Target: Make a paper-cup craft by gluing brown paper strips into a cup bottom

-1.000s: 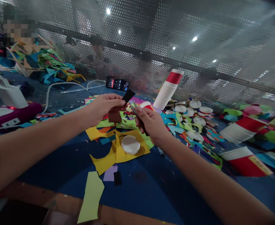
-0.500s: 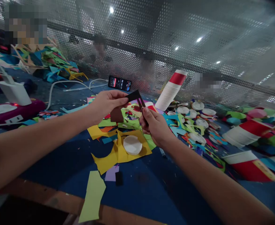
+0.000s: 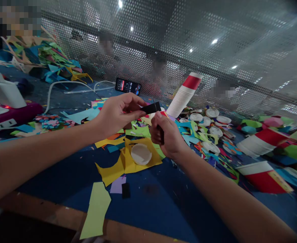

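Between thumb and fingers, my left hand [image 3: 122,109] pinches a small strip of black paper [image 3: 148,108]. My right hand [image 3: 165,131] is closed round a pair of scissors [image 3: 154,102]; one thin blade shows across the strip's right part, and the handles are hidden in the fist. Below the hands, a round white lid-like disc [image 3: 141,154] rests on yellow paper [image 3: 113,170]. Nearer the table edge lie a pale green paper piece [image 3: 96,209], a lilac scrap [image 3: 116,185] and a small black paper square [image 3: 126,190].
Beyond the hands stand a leaning stack of paper cups [image 3: 184,96] and a phone [image 3: 128,86] with a timer. Cut paper and white lids [image 3: 210,147] cover the right side, with more cups [image 3: 263,143]. At left are a purple power strip [image 3: 19,116] and a white cable [image 3: 49,92].
The scissors blades, earlier apart at the strip's end, now cross it nearly closed. My left hand and the strip have moved slightly right. The view has shifted a little.
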The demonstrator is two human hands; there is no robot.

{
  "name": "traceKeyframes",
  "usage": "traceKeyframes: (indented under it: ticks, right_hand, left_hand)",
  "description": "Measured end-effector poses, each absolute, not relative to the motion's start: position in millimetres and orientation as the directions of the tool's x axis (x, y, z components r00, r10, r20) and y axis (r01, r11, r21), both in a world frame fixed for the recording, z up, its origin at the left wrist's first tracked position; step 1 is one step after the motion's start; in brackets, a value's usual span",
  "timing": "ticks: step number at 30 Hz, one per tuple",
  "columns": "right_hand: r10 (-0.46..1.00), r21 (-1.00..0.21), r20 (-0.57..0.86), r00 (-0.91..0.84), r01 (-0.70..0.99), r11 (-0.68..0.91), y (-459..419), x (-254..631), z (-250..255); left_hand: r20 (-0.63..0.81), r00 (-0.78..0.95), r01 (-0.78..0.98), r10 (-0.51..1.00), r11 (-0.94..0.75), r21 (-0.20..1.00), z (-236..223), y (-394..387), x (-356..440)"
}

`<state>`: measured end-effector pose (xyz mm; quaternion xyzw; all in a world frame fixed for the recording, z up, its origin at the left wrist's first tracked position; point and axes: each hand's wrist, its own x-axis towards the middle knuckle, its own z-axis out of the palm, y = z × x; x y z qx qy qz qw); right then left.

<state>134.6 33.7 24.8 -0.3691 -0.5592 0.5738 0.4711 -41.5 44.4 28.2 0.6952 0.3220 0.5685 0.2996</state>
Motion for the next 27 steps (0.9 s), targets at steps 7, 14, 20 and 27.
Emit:
traceKeyframes:
  ticks: [7, 14, 20, 27]
  right_hand:
    - [0.935, -0.986, 0.127, -0.331, -0.141, 0.084, 33, 133, 21]
    - [0.927, -0.984, 0.139, -0.348, -0.152, 0.091, 31, 131, 16]
    - [0.943, -0.979, 0.179, -0.280, -0.147, 0.142, 32, 132, 16]
    - [0.945, -0.957, 0.276, -0.175, -0.145, 0.252, 39, 138, 15]
  left_hand:
    - [0.622, 0.127, 0.155, 0.772, -0.635, 0.757, 31, 34, -40]
    - [0.734, 0.118, 0.330, 0.669, -0.723, 0.607, 30, 33, -44]
    - [0.778, 0.072, 0.388, 0.624, -0.736, 0.555, 29, 38, -48]
    - [0.794, 0.132, 0.426, 0.593, -0.757, 0.495, 31, 40, -51]
